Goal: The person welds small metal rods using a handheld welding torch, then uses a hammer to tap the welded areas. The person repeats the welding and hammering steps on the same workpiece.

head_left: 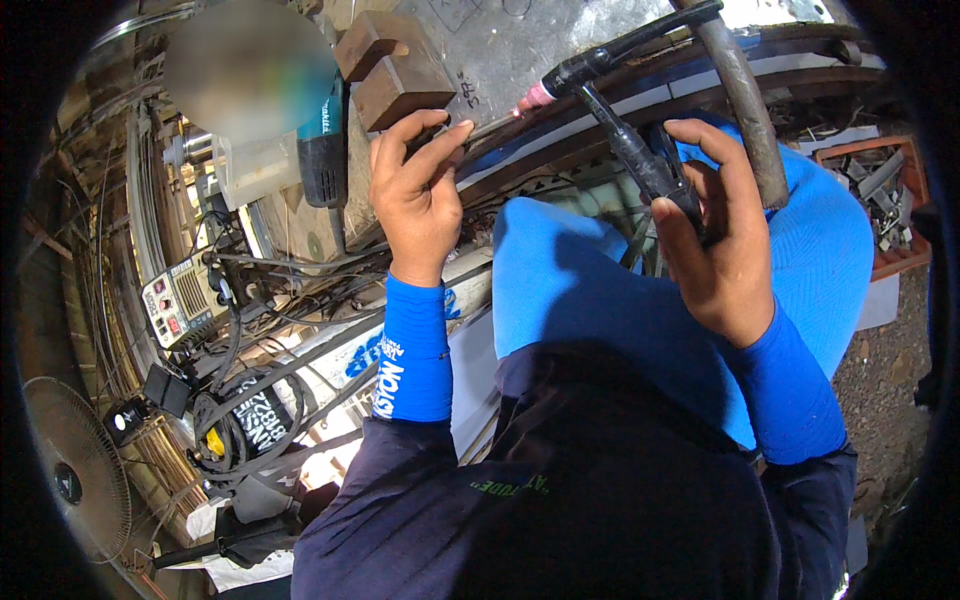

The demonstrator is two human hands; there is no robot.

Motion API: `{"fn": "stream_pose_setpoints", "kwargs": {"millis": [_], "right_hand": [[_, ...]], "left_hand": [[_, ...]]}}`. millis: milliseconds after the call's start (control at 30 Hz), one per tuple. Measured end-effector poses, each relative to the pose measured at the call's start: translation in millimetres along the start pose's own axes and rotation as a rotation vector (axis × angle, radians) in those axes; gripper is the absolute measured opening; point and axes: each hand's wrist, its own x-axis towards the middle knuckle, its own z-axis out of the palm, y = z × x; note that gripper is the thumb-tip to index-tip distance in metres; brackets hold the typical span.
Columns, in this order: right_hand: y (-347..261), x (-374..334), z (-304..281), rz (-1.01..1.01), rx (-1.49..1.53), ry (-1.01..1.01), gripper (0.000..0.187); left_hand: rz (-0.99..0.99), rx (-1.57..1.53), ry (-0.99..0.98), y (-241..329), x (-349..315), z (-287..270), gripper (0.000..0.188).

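Observation:
My right hand (728, 240) is wrapped round the black handle of a TIG welding torch (640, 155). The torch's pink nozzle (535, 98) points left at the near edge of a grey metal plate (510, 60), with a small bright spot at its tip. My left hand (418, 190) is raised to the left of the nozzle, fingers curled and fingertips close together by the plate's edge. Something dark and small shows at those fingertips, too unclear to name. Just beyond them sits a brown notched steel block (405, 90).
A teal and black power tool (322, 150) lies left of the block. Further left are a welding machine (185, 302), coiled cables (250, 425) and a fan (75, 470). A metal pipe (745, 110) slants down at right, near an orange-red bin (915, 170) of scraps. My blue-clad knees are below the bench.

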Motion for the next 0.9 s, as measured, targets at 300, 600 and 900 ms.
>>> {"fn": "stream_pose_setpoints", "kwargs": {"millis": [300, 600, 900], "right_hand": [[10, 0, 0, -0.114, -0.127, 0.028, 0.053], [6, 2, -1, -0.098, -0.137, 0.018, 0.051], [4, 0, 0, -0.085, -0.115, 0.015, 0.049]], "left_hand": [[0.0, -0.009, -0.004, 1, 1, 0, 0.044], [-0.007, -0.01, -0.001, 0, 0, 0, 0.043], [0.026, 0.002, 0.033, -7, -1, 5, 0.041]]}}
